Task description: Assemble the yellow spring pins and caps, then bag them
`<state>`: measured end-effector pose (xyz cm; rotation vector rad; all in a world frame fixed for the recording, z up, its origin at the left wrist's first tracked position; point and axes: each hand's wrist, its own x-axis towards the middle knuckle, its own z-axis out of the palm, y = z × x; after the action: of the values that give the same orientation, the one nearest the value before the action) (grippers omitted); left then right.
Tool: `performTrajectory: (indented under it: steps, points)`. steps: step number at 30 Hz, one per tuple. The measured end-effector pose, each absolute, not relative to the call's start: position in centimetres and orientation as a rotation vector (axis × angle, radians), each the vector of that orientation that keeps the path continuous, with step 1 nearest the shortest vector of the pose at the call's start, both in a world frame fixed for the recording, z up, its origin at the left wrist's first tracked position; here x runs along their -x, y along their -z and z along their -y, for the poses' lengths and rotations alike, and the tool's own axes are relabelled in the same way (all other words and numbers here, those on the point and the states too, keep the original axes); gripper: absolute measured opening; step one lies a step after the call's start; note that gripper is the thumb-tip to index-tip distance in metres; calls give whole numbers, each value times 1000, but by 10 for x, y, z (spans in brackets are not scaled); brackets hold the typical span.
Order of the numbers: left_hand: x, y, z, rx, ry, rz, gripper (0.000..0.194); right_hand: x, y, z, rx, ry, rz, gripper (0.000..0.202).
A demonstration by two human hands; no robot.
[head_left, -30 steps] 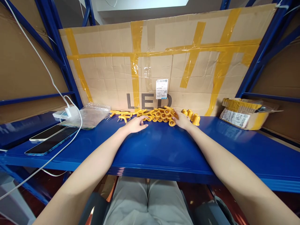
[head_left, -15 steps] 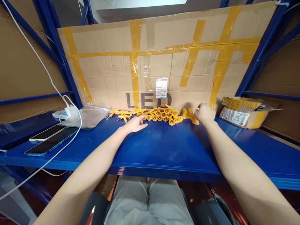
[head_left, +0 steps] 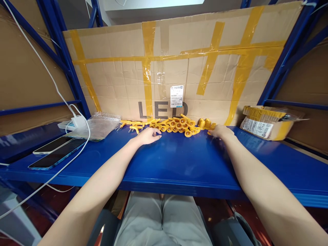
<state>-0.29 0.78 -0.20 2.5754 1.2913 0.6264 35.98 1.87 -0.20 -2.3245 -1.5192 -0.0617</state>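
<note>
My left hand rests on the blue shelf at the left end of a pile of yellow funnel-shaped pieces. Its thumb and fingers are apart, holding nothing. To its left lie several yellow handles with metal corkscrew spirals. At the right, my right hand is low on the shelf, fingers curled around a yellow cup-shaped piece, which they partly hide. Beside that piece, two similar yellow cup-shaped pieces stand upright.
A torn, taped carton stands at the right. On the left are a clear plastic bag, two phones and a white charger whose cable crosses the shelf's front edge. Tall taped cardboard backs the blue shelf.
My right hand has come down and slightly toward me, lowering around the yellow cup-shaped piece at the right. The left hand has hardly moved.
</note>
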Motion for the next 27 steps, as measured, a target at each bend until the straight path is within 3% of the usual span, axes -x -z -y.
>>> performTrajectory:
  steps: [6,8,13,16,25,27]
  points:
    - [6,4,-13,-2597,-633,-1428,33,-362,12,-19,2372,-89,1398,48]
    - [12,4,-18,-2614,-683,-1588,28,-364,15,-20,2363,-89,1382,48]
    - [37,3,-25,-2400,-701,-2186,42,-361,13,-21,2349,-89,1398,45]
    - [51,3,-27,-2223,-629,-2363,35,-356,10,-19,2358,-138,1414,49]
    - [58,9,-34,-2111,-447,-2379,57,-356,12,-20,2333,-127,1505,49]
    - [56,9,-34,-2118,-402,-2370,54,-357,13,-21,2347,-125,1497,51]
